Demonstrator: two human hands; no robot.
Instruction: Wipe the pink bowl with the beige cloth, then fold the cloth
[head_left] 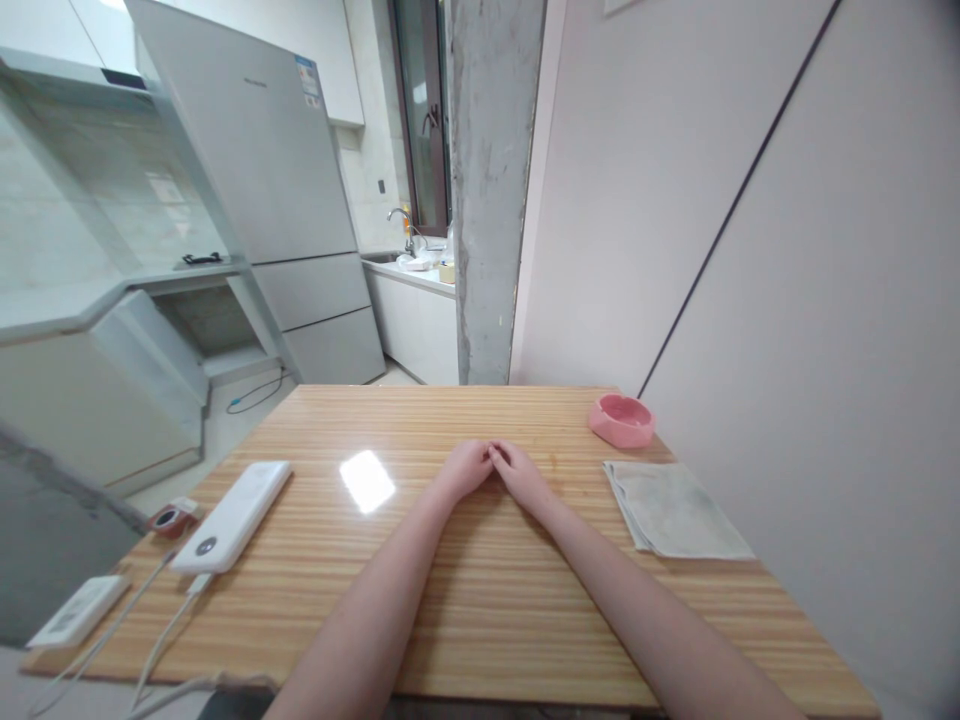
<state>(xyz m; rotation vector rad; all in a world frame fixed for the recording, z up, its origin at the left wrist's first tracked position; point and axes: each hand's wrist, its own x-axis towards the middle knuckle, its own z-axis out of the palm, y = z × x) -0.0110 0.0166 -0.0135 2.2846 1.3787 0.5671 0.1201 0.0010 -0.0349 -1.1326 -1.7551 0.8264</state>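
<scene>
Kitchen fittings fill the background, with a grey fridge [255, 170] at left and a concrete pillar [491, 190] behind the striped wooden table [450, 600]. From the left edge I see a small white device [79, 610], a white power bank [234, 515] with its cable trailing off the near edge, then my left hand [465, 468] and right hand [520, 475], both loosely curled, empty, fingertips touching at mid-table. Further right lie a folded cloth [675, 510] and a pink dish [622, 420]. My guess: a careless sweep leftward could snag that cable and drag the power bank off.
</scene>
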